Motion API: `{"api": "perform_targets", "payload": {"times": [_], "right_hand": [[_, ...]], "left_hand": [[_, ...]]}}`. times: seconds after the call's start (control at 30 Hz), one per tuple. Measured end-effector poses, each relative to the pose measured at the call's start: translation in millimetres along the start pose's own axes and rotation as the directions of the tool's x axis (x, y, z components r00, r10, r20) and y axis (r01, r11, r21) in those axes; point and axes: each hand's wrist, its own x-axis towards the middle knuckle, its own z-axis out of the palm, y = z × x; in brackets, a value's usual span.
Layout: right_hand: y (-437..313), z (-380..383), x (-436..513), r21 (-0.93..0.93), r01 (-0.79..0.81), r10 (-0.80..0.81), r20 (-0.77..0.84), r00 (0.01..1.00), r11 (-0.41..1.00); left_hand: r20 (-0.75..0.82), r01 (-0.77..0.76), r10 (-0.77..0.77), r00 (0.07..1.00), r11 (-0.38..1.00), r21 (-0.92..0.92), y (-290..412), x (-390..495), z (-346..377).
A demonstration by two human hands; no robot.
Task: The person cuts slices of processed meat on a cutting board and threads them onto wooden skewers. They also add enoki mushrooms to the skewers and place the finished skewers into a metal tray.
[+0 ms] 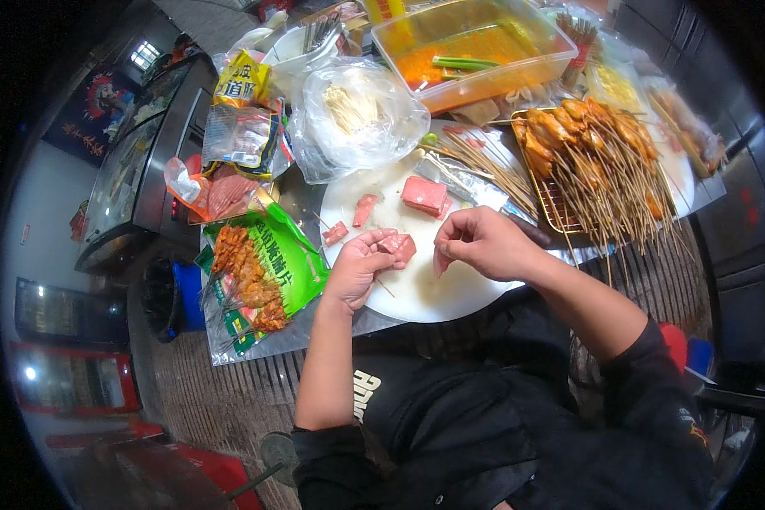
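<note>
My left hand (360,268) grips a folded pink luncheon-meat slice (400,247) between thumb and fingers. A thin stick tip (386,289) shows below it; whether it pierces the slice, I cannot tell. My right hand (484,245) pinches another thin pink slice (442,262) that hangs from its fingertips. Both hands are over a round white cutting board (421,306). Behind them on the board lies a stack of pink slices (424,194). A loose folded piece (364,209) and a piece on a skewer (335,233) are left of the stack.
Marinated meat skewers (245,274) lie on a green bag (293,255) at left. Bagged enoki mushrooms (354,111) and a plastic tub of orange liquid (472,57) stand behind the board. Bare bamboo skewers (484,166) lie near a tray (551,213) heaped with skewered meat (590,137).
</note>
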Motion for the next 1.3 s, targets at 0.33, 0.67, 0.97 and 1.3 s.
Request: {"api": "perform_targets", "payload": {"times": [0.33,0.67,0.97,1.3], "right_hand": [[-21.7,-7.9,-4.1,-0.183,0.025,0.000,0.136,0.991,0.983],[-20.8,-10.6,-9.4,-0.584,-0.030,0.141,0.145,0.979,0.811],[-32.5,-24.4,-12.4,-0.640,0.029,0.110,0.177,0.978,0.767],[-51.8,-33.9,2.3,-0.524,0.017,0.108,0.207,0.972,0.852]], "left_hand": [[-0.151,-0.015,0.085,0.985,0.909,0.416,-11.9,15.8,-4.6],[0.007,-0.133,0.404,0.915,0.284,0.949,-14.3,9.3,33.0],[0.085,-0.154,0.177,0.981,0.427,0.891,2.2,18.1,19.3],[0.015,0.066,-0.085,0.996,0.861,0.504,37.6,15.5,14.9]]}}
